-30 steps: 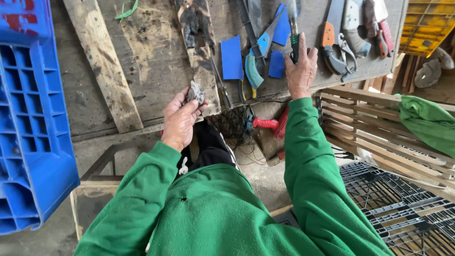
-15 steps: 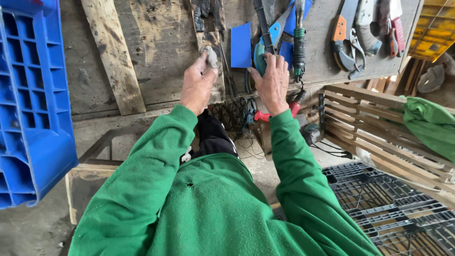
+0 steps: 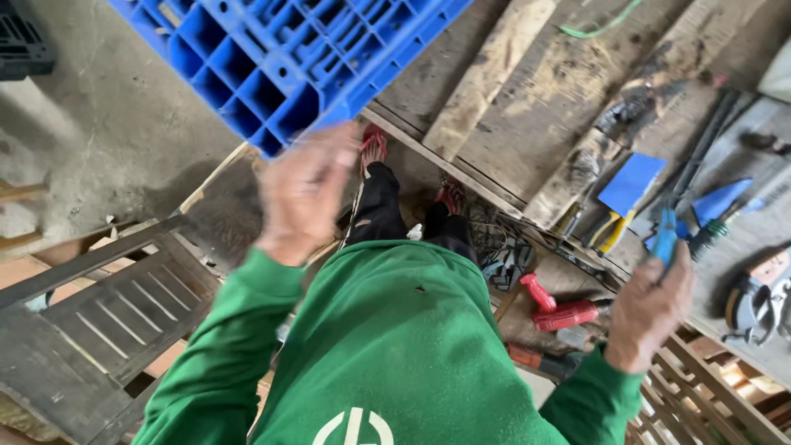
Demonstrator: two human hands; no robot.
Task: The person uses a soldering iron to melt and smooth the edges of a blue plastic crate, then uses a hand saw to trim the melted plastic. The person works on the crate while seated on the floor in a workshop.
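My left hand is raised in front of a blue plastic pallet. It is motion-blurred, so I cannot tell whether anything is in it. At the lower right, my right hand is closed around a blue-handled tool at the edge of the wooden workbench. Both arms wear green sleeves. My legs in black trousers and red sandals show below, between the hands.
On the bench lie flat blue pieces, yellow-handled pliers and a grinder. A red power tool and tangled cables lie under the bench. A slatted wooden frame is at the left, and a black crate at the top left.
The view has swung left and tilted. My left hand moved away from the bench toward the blue pallet. My right hand dropped to the bench edge and now grips a blue-handled tool.
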